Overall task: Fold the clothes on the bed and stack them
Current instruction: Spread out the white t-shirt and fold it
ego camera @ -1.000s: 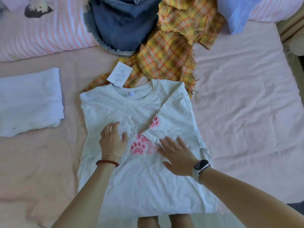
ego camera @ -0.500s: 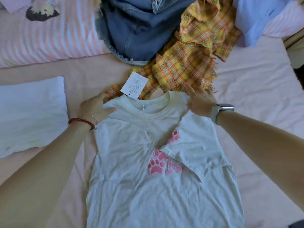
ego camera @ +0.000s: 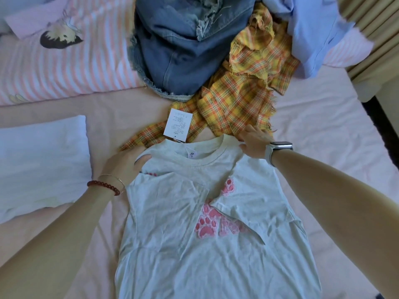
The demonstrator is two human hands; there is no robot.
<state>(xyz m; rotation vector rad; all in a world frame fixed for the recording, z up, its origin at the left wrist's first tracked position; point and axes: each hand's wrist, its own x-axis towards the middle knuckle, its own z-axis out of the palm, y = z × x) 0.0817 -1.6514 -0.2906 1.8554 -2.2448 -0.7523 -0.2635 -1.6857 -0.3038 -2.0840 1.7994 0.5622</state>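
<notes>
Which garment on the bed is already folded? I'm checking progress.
The white garment beside the left hand: a neat flat rectangle, while the denim, plaid and blue pieces lie crumpled.

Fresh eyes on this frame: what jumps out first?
The pale T-shirt with pink paw prints fills the near middle of the bed, both sleeves folded in, with the left hand and right hand taking a grip on its shoulders. Behind it sits a bright unfolded heap: a yellow plaid garment, denim shorts and a light blue shirt. A folded white garment lies at the left.
</notes>
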